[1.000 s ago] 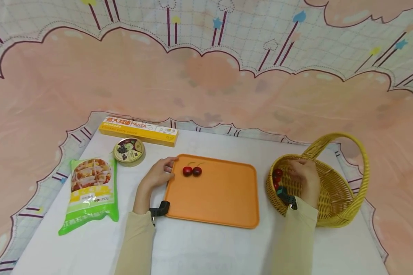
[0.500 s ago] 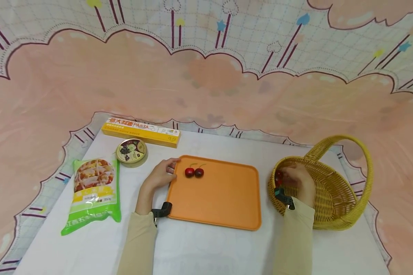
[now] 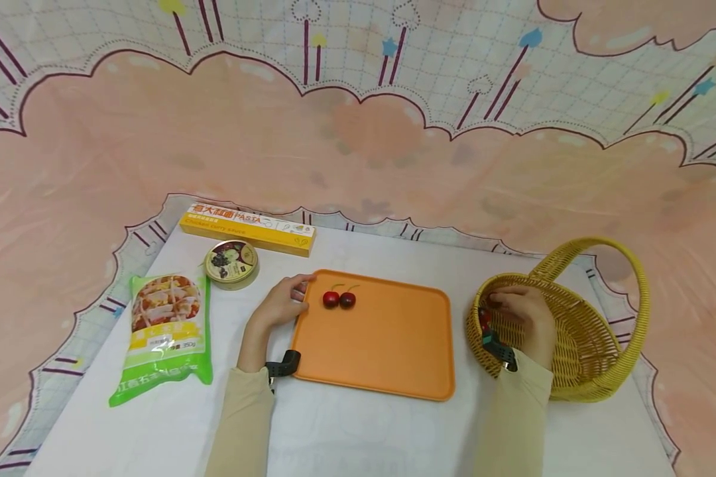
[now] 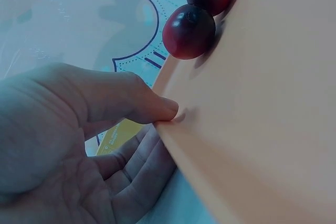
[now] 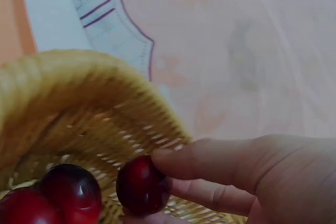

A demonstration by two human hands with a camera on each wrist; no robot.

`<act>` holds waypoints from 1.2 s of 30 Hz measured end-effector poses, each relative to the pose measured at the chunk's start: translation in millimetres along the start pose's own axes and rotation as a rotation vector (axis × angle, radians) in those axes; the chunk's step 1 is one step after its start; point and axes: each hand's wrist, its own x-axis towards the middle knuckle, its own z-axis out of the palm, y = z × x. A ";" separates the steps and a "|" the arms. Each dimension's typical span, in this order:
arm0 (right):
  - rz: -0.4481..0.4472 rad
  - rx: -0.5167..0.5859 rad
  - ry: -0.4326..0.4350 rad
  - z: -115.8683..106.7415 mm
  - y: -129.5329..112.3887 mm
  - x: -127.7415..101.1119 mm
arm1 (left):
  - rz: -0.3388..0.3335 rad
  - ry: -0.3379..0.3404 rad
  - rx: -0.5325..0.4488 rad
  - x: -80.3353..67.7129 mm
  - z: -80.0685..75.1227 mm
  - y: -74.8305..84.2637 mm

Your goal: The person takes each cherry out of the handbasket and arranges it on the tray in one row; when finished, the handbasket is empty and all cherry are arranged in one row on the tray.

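My left hand (image 3: pixel 280 306) holds the left edge of an orange tray (image 3: pixel 388 344), its thumb (image 4: pixel 157 108) on the rim and the other fingers beneath. Two dark red cherries (image 4: pixel 189 32) with stems lie side by side near the tray's upper left corner. On the right, my right hand (image 3: pixel 528 317) reaches inside a yellow wicker basket (image 3: pixel 585 338). There, in the right wrist view, its thumb and fingers pinch a red cherry (image 5: pixel 140 186). Two more cherries (image 5: pixel 71 192) sit just left of it, against the basket's wall.
Left of the tray lies a green and yellow food bag (image 3: pixel 166 334). A round gold tin (image 3: pixel 231 265) stands behind it, and a long yellow pasta box (image 3: pixel 247 230) lies at the back. The basket's tall handle (image 3: pixel 637 311) arches up on the right.
My right hand has moved toward the basket's left wall and now pinches a cherry there. The left hand keeps its hold on the tray. The whole head view has shifted slightly.
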 end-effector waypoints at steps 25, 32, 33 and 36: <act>-0.219 0.131 0.206 52.0 -26.8 -15.9 | 0.005 -0.001 0.001 1.1 0.9 -0.2; -0.261 -0.003 0.148 118.4 -31.4 -0.6 | 0.056 0.006 -0.017 0.0 1.4 -0.1; -0.266 -0.018 0.130 130.2 -29.8 1.8 | 0.060 0.007 -0.018 -0.1 1.4 -0.1; -0.271 -0.075 0.084 164.0 -22.3 8.1 | 0.059 0.006 -0.016 0.0 0.9 0.7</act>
